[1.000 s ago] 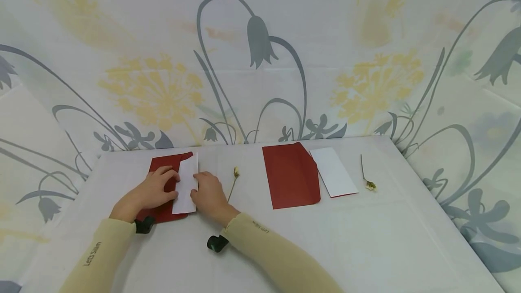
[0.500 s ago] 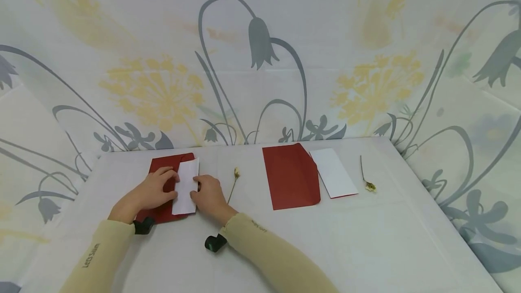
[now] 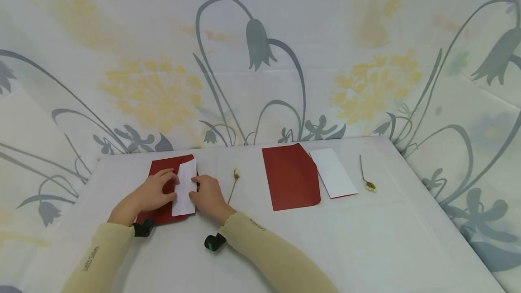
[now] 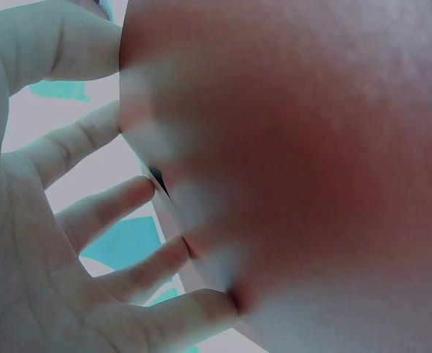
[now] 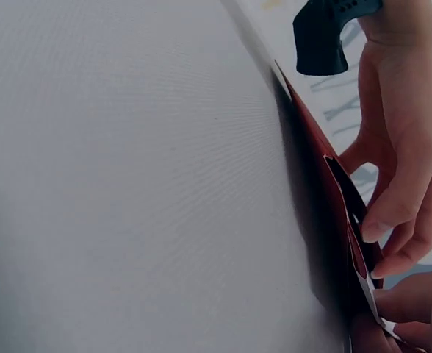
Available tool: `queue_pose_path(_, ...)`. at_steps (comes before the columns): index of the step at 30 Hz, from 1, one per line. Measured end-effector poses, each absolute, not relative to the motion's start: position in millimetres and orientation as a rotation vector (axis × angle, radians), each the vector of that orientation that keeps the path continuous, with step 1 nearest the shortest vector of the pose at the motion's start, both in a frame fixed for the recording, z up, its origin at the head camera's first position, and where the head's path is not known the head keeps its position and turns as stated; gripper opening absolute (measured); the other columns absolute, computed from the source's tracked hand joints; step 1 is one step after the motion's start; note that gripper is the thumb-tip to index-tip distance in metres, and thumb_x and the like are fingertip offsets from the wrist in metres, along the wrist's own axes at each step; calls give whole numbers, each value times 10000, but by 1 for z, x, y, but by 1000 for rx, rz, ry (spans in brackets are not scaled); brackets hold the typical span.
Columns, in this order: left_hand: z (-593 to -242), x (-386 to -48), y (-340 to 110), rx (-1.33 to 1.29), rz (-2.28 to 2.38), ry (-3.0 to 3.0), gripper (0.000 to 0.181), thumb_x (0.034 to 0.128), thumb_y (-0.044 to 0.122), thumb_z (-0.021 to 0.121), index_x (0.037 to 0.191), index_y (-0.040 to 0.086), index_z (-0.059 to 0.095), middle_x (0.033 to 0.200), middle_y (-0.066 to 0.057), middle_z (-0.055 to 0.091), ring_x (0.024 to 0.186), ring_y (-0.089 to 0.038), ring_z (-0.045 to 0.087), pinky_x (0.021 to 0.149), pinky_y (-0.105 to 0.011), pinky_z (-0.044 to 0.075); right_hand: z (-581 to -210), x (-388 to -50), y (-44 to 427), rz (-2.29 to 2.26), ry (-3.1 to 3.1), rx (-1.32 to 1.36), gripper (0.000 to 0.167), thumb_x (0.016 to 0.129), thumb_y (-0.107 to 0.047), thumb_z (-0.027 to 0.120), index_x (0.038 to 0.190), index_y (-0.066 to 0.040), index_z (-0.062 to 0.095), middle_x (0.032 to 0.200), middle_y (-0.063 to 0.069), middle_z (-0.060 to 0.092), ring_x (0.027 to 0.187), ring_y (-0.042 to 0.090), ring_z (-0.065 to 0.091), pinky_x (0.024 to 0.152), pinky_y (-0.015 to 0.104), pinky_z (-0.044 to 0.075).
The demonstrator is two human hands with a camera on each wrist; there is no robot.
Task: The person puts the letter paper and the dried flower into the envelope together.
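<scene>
On the left of the table lies a red envelope (image 3: 166, 163), with a folded white card (image 3: 187, 184) at its right side, partly over it. My left hand (image 3: 152, 191) rests on the envelope, its fingertips reaching the card's left edge. In the left wrist view the fingers (image 4: 120, 213) are spread and touch a blurred red surface. My right hand (image 3: 209, 198) pinches the card's right edge between thumb and fingers. The right wrist view shows the red envelope (image 5: 315, 129) edge-on, its opening slightly parted, with fingertips of both hands close to it.
A dried flower (image 3: 234, 184) lies just right of my right hand. Farther right are a second red envelope (image 3: 291, 177), a second white card (image 3: 333, 173) and another dried flower (image 3: 368, 182). Patterned cloth (image 3: 228, 71) stands behind the white table (image 3: 366, 238).
The white card has shifted slightly left over the red envelope, and my right hand has moved a little with it. My left hand has stayed nearly in place.
</scene>
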State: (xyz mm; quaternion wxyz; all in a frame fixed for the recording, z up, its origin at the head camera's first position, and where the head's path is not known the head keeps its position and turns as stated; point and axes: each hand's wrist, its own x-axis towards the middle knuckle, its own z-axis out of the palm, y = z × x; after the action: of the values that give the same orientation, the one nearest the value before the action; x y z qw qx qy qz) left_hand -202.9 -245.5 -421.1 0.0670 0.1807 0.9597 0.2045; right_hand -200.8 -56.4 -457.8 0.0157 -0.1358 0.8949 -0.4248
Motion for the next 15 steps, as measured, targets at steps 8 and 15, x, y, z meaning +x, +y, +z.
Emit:
queue_pose_path(8, -420, -203, -243, 548, 611, 2905, 308, 815, 173, 734, 1085, 104, 606, 1452, -324, 405, 1284, -532, 403, 981, -678, 395, -456, -202, -57, -1315, 2774, -464, 358, 881, -127, 735, 1226, -42, 694, 972, 2, 662, 808, 52, 536, 743, 161, 464)
queue_pose_path(15, -419, -202, -242, 529, 604, 2901, 319, 818, 166, 742, 1099, 97, 609, 1451, -327, 408, 1289, -533, 398, 975, -685, 394, -460, -202, -60, -1414, 2714, -482, 363, 871, -115, 744, 1221, -32, 693, 1057, 41, 683, 847, 49, 564, 776, 163, 478)
